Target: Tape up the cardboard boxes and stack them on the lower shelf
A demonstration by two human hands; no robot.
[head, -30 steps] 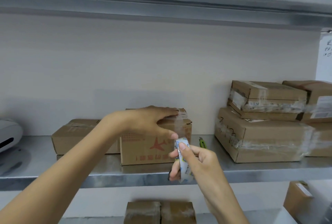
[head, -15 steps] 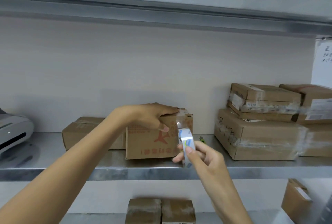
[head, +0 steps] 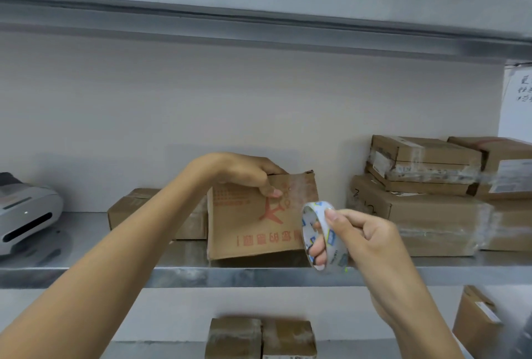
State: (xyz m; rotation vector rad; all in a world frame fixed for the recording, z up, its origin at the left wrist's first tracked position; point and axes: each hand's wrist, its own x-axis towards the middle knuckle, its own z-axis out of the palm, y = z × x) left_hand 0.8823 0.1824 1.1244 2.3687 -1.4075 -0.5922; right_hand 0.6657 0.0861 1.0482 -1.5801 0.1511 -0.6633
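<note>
On the steel shelf (head: 86,276), left hand (head: 244,171) grips a tilted cardboard box (head: 247,226).

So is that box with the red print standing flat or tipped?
Tipped. The left hand grips the top edge of the box, and its bottom edge slants up to the right, off the shelf.

Our left hand (head: 244,174) grips the top edge of a red-printed cardboard box (head: 247,232) on the steel shelf (head: 86,275) while our right hand (head: 368,240) holds a tape roll (head: 335,249) just right of it. We see taped boxes (head: 417,214) stacked farther right and two more boxes (head: 259,335) below.
</note>
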